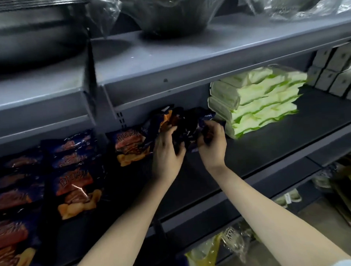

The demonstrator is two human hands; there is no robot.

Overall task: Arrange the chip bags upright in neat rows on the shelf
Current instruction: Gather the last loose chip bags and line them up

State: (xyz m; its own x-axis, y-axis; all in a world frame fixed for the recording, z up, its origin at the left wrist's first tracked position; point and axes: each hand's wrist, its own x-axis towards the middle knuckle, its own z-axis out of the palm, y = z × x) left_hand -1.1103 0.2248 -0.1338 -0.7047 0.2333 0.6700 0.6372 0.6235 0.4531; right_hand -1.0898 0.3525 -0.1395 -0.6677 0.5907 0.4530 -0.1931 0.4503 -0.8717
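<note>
A crumpled dark blue chip bag [182,124] is held near the back of the grey shelf [272,140], with the left grip [167,147] and right grip [212,145] both clenched on it. More chip bags [73,179] lie to its left. Stacked green-and-white packs [256,100] stand just right of it, with grey boxes [336,71] beyond.
</note>
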